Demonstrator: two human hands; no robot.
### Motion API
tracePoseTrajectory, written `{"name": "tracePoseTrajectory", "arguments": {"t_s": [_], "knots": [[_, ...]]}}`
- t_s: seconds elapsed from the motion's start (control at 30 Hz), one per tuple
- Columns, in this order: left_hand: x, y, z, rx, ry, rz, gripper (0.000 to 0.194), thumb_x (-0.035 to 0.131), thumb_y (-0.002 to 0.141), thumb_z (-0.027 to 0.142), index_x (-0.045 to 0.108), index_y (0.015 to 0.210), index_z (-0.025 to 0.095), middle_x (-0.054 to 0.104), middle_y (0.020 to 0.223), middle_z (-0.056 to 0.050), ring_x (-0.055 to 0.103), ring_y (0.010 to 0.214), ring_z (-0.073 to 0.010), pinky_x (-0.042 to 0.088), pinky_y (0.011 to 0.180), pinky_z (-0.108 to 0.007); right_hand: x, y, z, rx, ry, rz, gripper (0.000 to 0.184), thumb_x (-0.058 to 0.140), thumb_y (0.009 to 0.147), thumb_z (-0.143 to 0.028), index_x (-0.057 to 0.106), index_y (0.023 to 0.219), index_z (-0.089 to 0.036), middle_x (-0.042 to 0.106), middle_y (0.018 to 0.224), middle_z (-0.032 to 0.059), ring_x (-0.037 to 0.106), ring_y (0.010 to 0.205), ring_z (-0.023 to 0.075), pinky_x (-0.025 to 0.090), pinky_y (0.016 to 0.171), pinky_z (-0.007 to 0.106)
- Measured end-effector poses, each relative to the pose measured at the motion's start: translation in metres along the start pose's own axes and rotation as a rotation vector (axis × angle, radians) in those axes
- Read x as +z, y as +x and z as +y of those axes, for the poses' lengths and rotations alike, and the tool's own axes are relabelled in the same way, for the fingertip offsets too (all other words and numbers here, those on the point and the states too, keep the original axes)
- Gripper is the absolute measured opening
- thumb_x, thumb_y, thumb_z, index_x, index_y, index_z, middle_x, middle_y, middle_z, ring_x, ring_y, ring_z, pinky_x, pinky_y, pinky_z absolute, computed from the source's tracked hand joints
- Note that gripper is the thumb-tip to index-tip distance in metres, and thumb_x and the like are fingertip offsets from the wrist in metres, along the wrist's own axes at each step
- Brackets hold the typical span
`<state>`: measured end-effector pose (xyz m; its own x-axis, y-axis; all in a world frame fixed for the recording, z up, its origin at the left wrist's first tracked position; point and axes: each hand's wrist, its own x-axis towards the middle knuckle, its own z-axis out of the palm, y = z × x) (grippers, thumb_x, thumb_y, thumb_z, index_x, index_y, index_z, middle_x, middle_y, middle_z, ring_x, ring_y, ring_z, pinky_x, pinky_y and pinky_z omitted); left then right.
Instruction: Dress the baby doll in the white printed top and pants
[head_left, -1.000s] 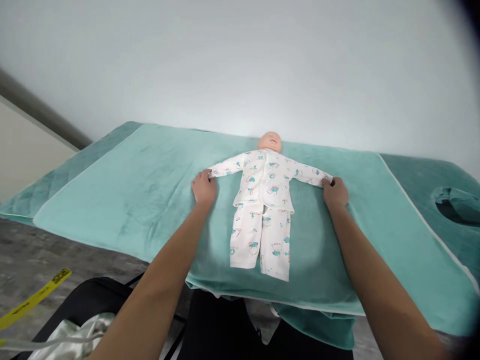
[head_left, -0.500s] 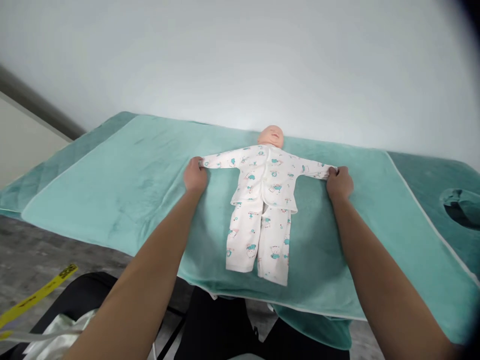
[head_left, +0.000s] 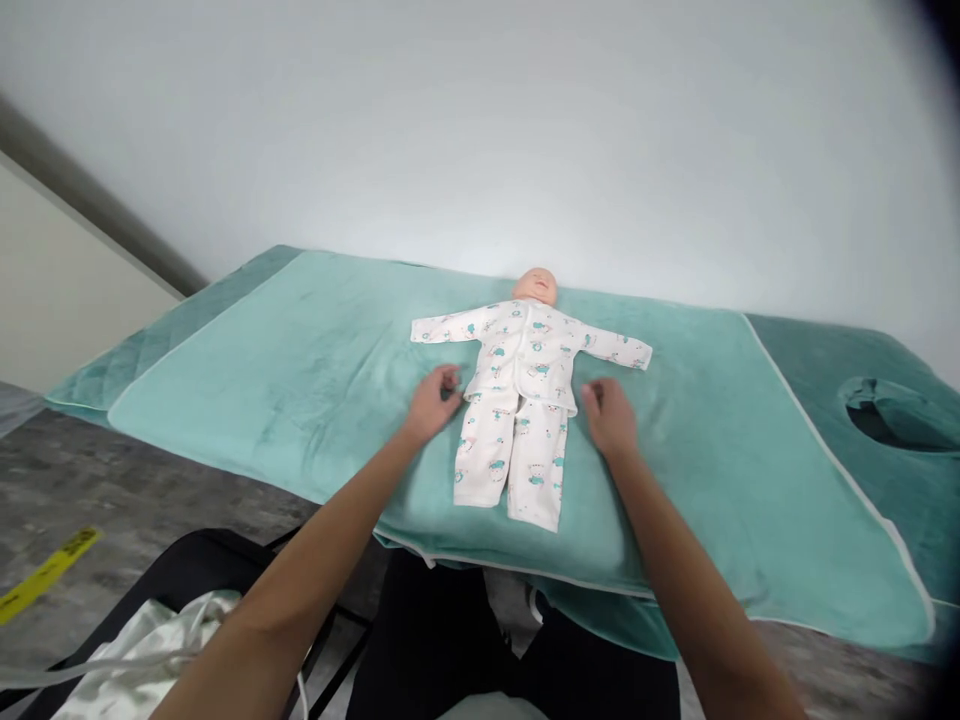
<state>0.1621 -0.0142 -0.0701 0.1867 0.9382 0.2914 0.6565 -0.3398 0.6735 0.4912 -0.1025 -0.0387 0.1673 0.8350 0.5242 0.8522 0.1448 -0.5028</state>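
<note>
A baby doll's head (head_left: 536,285) shows above the collar of a white long-sleeved baby top (head_left: 517,350) printed with small teal and pink figures. Both sleeves lie stretched out to the sides, and no doll hands show at the cuffs. Matching baby trousers (head_left: 510,460) lie below, their waist under the top's hem. My left hand (head_left: 437,403) is just left of the hem, fingers loosely curled and a little apart, holding nothing. On the other side, my right hand (head_left: 611,415) hovers beside the hem, also without anything in it, thumb and fingers slightly apart.
Everything lies on a bed with a teal plush cover (head_left: 300,370), against a white wall (head_left: 480,130). A round hole (head_left: 900,415) opens at the bed's right end. At lower left, a black chair (head_left: 202,560) holds a pale crumpled cloth (head_left: 157,650).
Both hands have let go of the sleeve cuffs and moved inward and down to the sides of the top's hem. The sleeves stay spread out. My view has shifted slightly.
</note>
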Motion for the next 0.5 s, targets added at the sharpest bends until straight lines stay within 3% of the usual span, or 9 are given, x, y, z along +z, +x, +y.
{"name": "tracePoseTrajectory", "arguments": {"t_s": [0.07, 0.13, 0.23, 0.33, 0.5], "knots": [[0.004, -0.012, 0.012, 0.102, 0.079, -0.066, 0.033, 0.065, 0.082, 0.025, 0.059, 0.115, 0.021, 0.068, 0.103, -0.003, 0.06, 0.096, -0.0201, 0.041, 0.093, -0.037, 0.006, -0.015, -0.009, -0.094, 0.006, -0.129, 0.032, 0.045, 0.098, -0.052, 0.055, 0.097, -0.022, 0.063, 0.097, 0.0092, 0.056, 0.091, 0.0259, 0.045, 0.081, 0.038], [0.004, -0.018, 0.021, 0.144, 0.176, -0.094, 0.026, 0.064, 0.085, 0.03, 0.061, 0.109, 0.021, 0.068, 0.103, -0.005, 0.06, 0.099, -0.0229, 0.039, 0.094, -0.039, 0.012, -0.022, -0.011, -0.13, -0.009, -0.179, 0.032, 0.05, 0.096, -0.052, 0.056, 0.099, -0.021, 0.064, 0.1, 0.0096, 0.055, 0.094, 0.0265, 0.043, 0.082, 0.037], [0.002, -0.018, 0.03, 0.183, 0.306, -0.092, 0.018, 0.052, 0.096, 0.034, 0.062, 0.102, 0.02, 0.068, 0.104, -0.009, 0.059, 0.099, -0.0253, 0.039, 0.089, -0.04, 0.017, -0.023, -0.007, -0.106, -0.053, -0.2, 0.023, 0.049, 0.098, -0.042, 0.056, 0.092, -0.021, 0.064, 0.095, 0.0082, 0.055, 0.091, 0.025, 0.041, 0.077, 0.034], [0.001, -0.019, 0.034, 0.218, 0.428, -0.038, 0.026, 0.04, 0.101, 0.034, 0.061, 0.095, 0.02, 0.067, 0.1, -0.01, 0.059, 0.097, -0.0261, 0.039, 0.084, -0.039, 0.019, -0.024, -0.002, -0.055, -0.104, -0.199, 0.019, 0.046, 0.097, -0.031, 0.053, 0.082, -0.022, 0.061, 0.087, 0.0061, 0.053, 0.086, 0.0228, 0.036, 0.07, 0.032], [-0.001, -0.026, 0.035, 0.204, 0.497, 0.027, 0.025, 0.041, 0.1, 0.028, 0.06, 0.087, 0.02, 0.066, 0.091, -0.009, 0.059, 0.091, -0.0249, 0.039, 0.079, -0.037, 0.017, -0.037, -0.002, 0.025, -0.074, -0.182, 0.021, 0.046, 0.092, -0.028, 0.045, 0.072, -0.022, 0.053, 0.076, 0.0008, 0.045, 0.07, 0.0171, 0.027, 0.062, 0.03]]}}
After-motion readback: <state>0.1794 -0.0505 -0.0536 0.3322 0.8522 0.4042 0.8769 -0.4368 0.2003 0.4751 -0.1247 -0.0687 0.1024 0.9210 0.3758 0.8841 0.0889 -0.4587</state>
